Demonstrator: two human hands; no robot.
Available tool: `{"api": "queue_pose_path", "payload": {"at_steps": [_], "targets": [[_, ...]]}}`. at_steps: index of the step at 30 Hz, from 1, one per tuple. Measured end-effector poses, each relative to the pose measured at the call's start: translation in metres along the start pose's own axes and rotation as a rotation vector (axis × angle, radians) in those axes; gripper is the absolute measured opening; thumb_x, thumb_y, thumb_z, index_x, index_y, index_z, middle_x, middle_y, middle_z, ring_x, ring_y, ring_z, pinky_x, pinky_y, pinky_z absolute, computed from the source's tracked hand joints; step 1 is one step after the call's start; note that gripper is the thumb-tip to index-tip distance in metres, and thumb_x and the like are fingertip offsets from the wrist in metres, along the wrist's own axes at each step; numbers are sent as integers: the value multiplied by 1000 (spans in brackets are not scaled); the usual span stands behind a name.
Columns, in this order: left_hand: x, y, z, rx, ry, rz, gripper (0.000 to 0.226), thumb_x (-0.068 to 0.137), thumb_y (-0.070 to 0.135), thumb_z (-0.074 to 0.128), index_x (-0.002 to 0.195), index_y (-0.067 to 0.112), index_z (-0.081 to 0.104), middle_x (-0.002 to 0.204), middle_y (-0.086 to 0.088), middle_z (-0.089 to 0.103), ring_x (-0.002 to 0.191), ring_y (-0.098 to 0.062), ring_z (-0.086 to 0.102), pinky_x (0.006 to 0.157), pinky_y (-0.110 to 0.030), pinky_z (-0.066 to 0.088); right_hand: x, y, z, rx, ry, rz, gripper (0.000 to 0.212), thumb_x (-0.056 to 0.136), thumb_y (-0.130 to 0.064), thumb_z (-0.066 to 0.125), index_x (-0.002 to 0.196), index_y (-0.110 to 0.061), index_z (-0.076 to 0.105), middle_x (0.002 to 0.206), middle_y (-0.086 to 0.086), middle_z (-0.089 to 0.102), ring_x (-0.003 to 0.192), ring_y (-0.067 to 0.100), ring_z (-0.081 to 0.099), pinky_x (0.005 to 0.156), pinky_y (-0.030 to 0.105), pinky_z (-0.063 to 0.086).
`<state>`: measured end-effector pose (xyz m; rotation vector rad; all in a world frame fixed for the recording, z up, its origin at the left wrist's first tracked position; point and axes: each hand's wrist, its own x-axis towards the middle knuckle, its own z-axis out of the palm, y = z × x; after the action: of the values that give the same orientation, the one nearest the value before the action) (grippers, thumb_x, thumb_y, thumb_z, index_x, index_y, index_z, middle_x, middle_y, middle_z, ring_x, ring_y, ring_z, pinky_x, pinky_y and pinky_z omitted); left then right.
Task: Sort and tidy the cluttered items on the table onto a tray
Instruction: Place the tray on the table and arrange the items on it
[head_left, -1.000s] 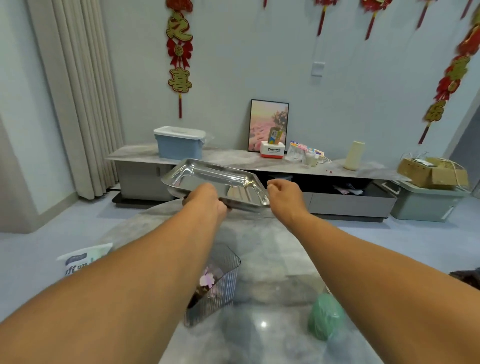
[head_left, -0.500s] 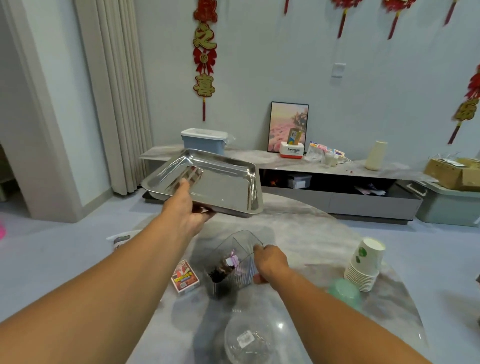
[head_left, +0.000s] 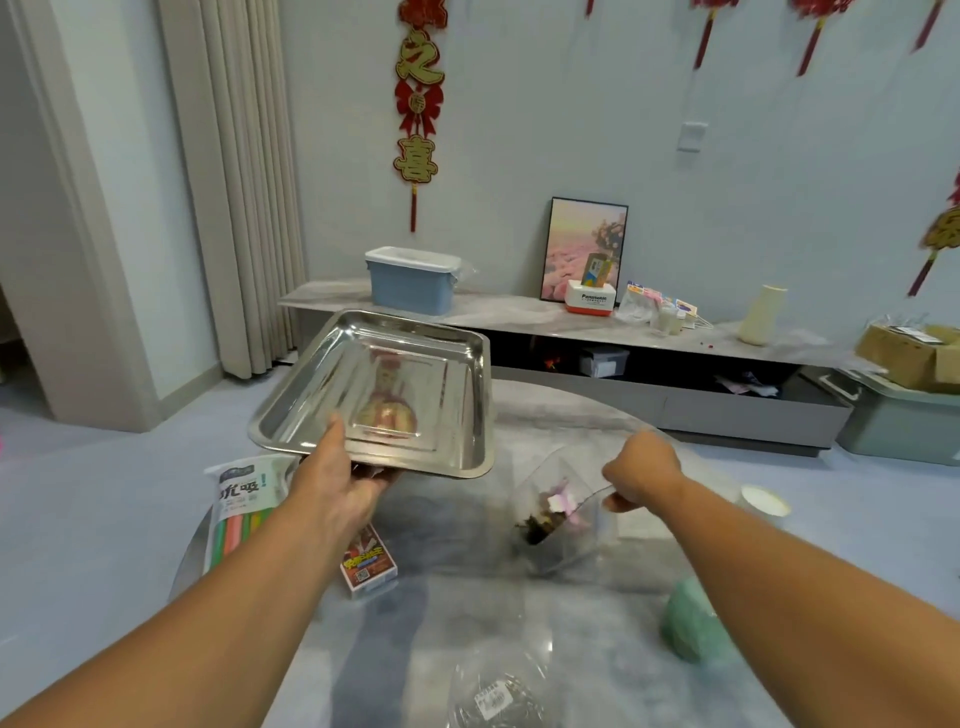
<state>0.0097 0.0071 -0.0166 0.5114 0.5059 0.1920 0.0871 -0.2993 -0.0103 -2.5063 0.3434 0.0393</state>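
Note:
My left hand (head_left: 337, 483) grips the near edge of a shiny steel tray (head_left: 415, 332) and holds it tilted in the air above the round marble table (head_left: 467, 613). My right hand (head_left: 641, 470) pinches the rim of a clear plastic container (head_left: 558, 512), which is tipped and holds dark scraps and pink bits. Lying on the table are a pack of coloured straws (head_left: 241, 512), a small card box (head_left: 366, 564), a green object (head_left: 685, 623) and a clear lid with a label (head_left: 498, 696).
A stack of paper cups (head_left: 763, 504) shows at the table's right edge behind my right arm. Beyond the table runs a low TV cabinet (head_left: 649, 374) with a blue bin (head_left: 413, 280), a framed picture and a vase. Curtains hang at the left.
My left hand has tilted the tray more towards me and carried it left. My right hand, which let go of the tray earlier, has tipped the clear container to the right.

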Motion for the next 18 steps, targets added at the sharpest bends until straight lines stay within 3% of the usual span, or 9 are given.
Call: {"api": "queue_pose_path", "payload": {"at_steps": [1,3,6,10,12,15,18], "targets": [[2,-1,-4,1,14,-9,25,100,33,60,104,9,58,110,-20,67,99,-37,67,77,-60,57,5,2,-14,41,29,8,20,90,-1,62,71,-5,56,43,-8,60,49,21,68,59,33,64],[7,-6,-12,31,48,-34,23,99,32,62,107,10,62,111,-18,69,104,-36,67,89,-59,55,16,4,-42,57,85,39,18,92,-3,62,74,0,58,43,3,61,60,25,72,71,40,65],[12,-22,-17,64,56,-76,26,99,32,61,114,12,63,102,-15,71,95,-33,68,72,-52,57,34,-3,-77,146,129,74,16,97,-8,61,90,6,56,43,9,62,73,34,76,80,44,63],[22,-59,-14,86,45,-158,33,102,31,57,129,12,58,101,-14,68,86,-30,66,67,-50,53,60,-24,-107,251,210,43,16,93,-6,64,93,5,54,56,13,70,67,30,76,81,46,63],[26,-84,-8,83,29,-201,39,101,28,59,134,9,56,106,-17,68,86,-32,66,63,-52,55,70,-39,-108,358,213,40,18,89,-4,69,98,5,57,65,17,73,58,27,73,67,41,65],[24,-119,4,33,6,-259,40,99,25,61,135,9,57,114,-20,69,96,-38,67,85,-61,52,78,-60,-92,496,210,87,19,92,-3,69,102,2,54,70,18,72,43,23,68,36,30,54],[24,-148,13,-10,-3,-299,35,101,22,59,132,6,58,121,-22,67,109,-41,64,98,-66,46,85,-71,-64,547,161,115,15,94,-1,66,96,-1,52,82,21,69,39,20,65,33,23,47]]}}
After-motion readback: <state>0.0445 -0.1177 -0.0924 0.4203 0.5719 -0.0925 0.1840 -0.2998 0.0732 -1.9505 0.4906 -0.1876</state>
